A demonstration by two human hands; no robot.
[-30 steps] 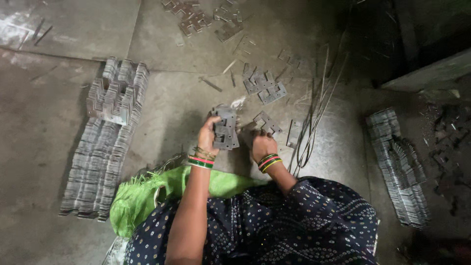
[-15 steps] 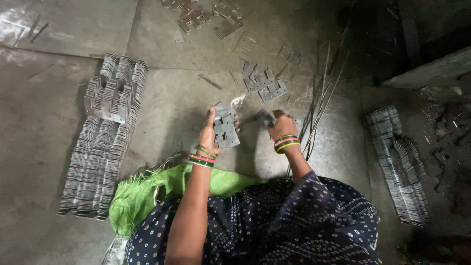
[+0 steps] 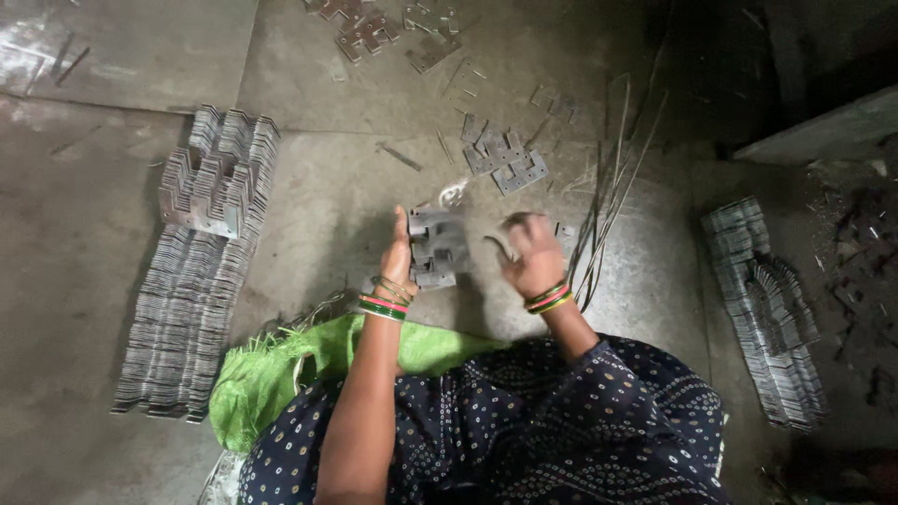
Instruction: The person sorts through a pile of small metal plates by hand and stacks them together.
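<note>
Sitting on a grey concrete floor (image 3: 355,187), the person works among stamped metal pieces; nothing here is a package, label or sign. A long, shingled row of grey plates (image 3: 187,299) runs down the left side, a similar row (image 3: 767,309) lies at the right, and a few loose flat plates (image 3: 505,164) sit just ahead beside thin metal rods (image 3: 608,206). The left hand (image 3: 398,252) grips a small stack of notched plates (image 3: 436,248), thumb up along its left edge and fingers clamped behind it. The right hand (image 3: 528,257), blurred, hangs just beside the stack, fingers curled; whether it pinches anything cannot be told.
</note>
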